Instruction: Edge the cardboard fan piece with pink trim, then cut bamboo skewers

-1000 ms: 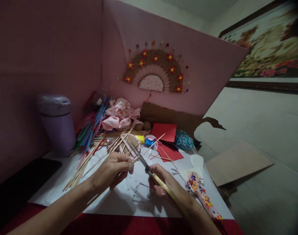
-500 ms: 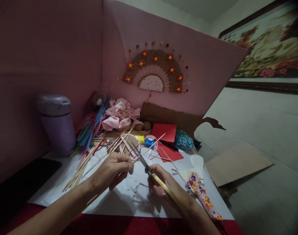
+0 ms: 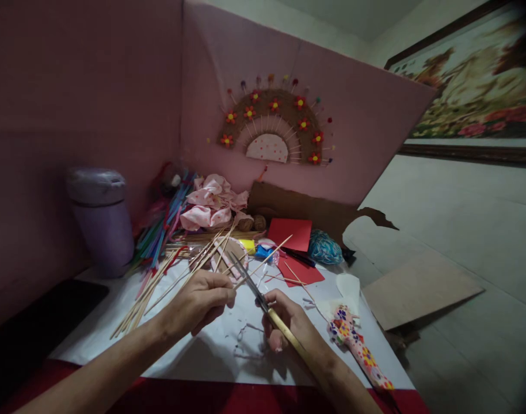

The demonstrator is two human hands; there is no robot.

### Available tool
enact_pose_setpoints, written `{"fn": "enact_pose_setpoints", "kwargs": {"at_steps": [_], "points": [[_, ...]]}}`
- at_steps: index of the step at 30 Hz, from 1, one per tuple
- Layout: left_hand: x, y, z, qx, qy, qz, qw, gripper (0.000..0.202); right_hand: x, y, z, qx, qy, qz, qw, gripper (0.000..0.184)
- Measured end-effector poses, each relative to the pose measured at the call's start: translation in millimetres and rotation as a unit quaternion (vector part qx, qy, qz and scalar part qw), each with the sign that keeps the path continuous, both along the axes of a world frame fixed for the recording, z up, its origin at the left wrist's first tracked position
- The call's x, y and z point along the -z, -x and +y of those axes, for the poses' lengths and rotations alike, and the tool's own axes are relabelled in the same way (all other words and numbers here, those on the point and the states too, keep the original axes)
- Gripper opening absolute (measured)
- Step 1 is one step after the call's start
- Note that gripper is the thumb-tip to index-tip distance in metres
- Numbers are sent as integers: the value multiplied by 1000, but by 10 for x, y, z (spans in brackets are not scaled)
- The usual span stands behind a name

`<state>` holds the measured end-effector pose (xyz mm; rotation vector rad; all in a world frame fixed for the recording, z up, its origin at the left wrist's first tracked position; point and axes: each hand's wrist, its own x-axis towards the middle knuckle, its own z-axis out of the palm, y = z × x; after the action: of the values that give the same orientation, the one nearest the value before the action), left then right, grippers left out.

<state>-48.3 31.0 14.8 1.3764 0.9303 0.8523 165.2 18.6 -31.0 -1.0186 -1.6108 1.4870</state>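
My left hand (image 3: pixel 209 300) is closed, pinching a thin wooden skewer (image 3: pixel 272 256) that slants up to the right. In my right hand (image 3: pixel 292 322) is a pair of scissors (image 3: pixel 255 292) with long metal blades and a yellowish handle. The blades are slightly apart and cross the skewer just beyond my left fingertips; whether both touch it I cannot tell. Behind the blades lies a round cardboard piece (image 3: pixel 223 261) with a pink edge. Curled pale scraps (image 3: pixel 249 340) lie on the white sheet between my hands.
Loose skewers (image 3: pixel 137 307) lie to the left, near coloured pipe cleaners (image 3: pixel 157 230) and a purple tumbler (image 3: pixel 102 230). Pink dotted cloth (image 3: pixel 211 201), red paper (image 3: pixel 291 233) and blue yarn (image 3: pixel 326 247) are behind. A flower-patterned wrapped object (image 3: pixel 360 351) lies right. A decorated cardboard arch (image 3: pixel 269 98) hangs behind.
My right hand and the scissors' handle have shifted very slightly. My left hand and the skewer stay almost in the same place.
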Motion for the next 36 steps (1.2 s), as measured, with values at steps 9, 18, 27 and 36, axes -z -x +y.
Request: {"fn": "enact_pose_setpoints", "kwargs": {"at_steps": [9, 18, 27, 36], "points": [[-6, 48, 32, -20, -19, 43, 999, 23, 62, 36, 24, 12, -16, 25, 999, 52], [175, -31, 17, -155, -364, 269, 878, 29, 94, 67, 16, 72, -54, 25, 996, 60], [90, -13, -35, -142, -272, 218, 926, 33, 55, 125, -49, 75, -75, -3, 994, 55], [27, 103, 111, 54, 142, -102, 983, 33, 37, 118, -64, 59, -88, 4, 994, 57]]}}
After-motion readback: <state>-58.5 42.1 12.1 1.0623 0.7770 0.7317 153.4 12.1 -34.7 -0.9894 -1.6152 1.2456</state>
